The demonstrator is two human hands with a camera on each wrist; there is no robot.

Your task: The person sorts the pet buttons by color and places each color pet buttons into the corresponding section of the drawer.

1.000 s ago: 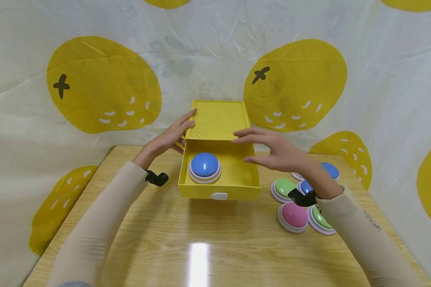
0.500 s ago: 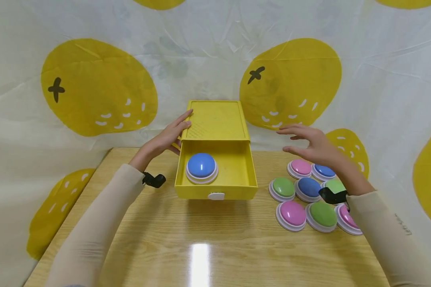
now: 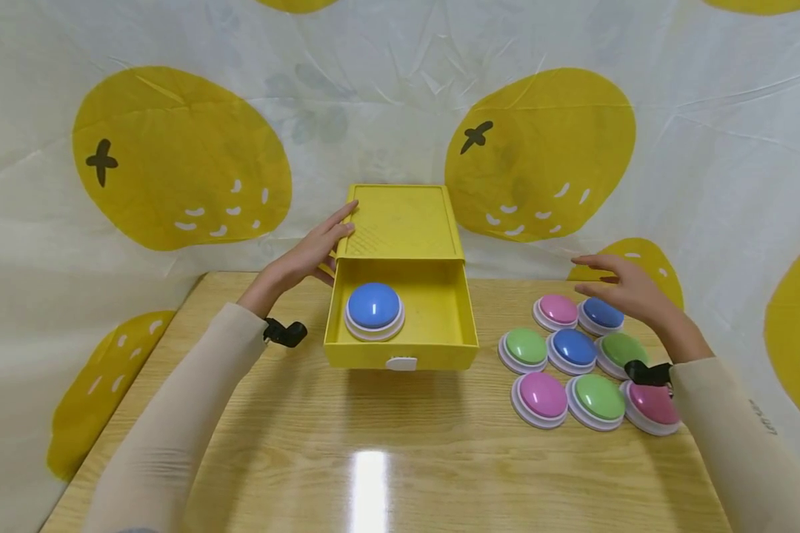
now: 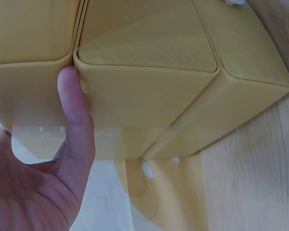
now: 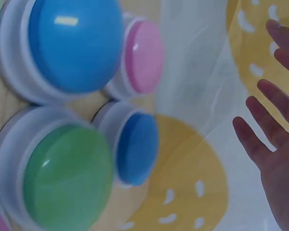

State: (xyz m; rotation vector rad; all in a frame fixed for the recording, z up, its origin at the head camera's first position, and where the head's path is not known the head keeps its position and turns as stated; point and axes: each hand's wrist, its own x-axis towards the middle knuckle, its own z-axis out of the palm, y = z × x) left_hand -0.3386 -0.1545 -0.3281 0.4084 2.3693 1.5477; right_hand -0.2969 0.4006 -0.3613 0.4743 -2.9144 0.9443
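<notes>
A yellow drawer box (image 3: pixel 403 222) stands at the middle back with its drawer (image 3: pixel 440 303) pulled out toward me. Inside the drawer, on the left, sits a blue domed push button (image 3: pixel 373 305) on a white base. My left hand (image 3: pixel 307 254) rests against the box's left side; its straight thumb (image 4: pixel 76 103) touches the yellow wall in the left wrist view. Fingers spread and holding nothing, my right hand (image 3: pixel 623 289) hovers above the back of a group of similar buttons. Closest under it are a blue button (image 3: pixel 601 314) and a pink button (image 3: pixel 557 309).
More buttons fill the wooden table's right side: a green one (image 3: pixel 525 346), a middle blue one (image 3: pixel 573 348), and pink and green ones in front. Behind the table (image 3: pixel 293 459) hangs a white curtain (image 3: pixel 387 89) with yellow fruit prints.
My right hand has moved right, away from the open drawer, to above the button group. The left hand stays at the box, and the blue button in the drawer has kept its place.
</notes>
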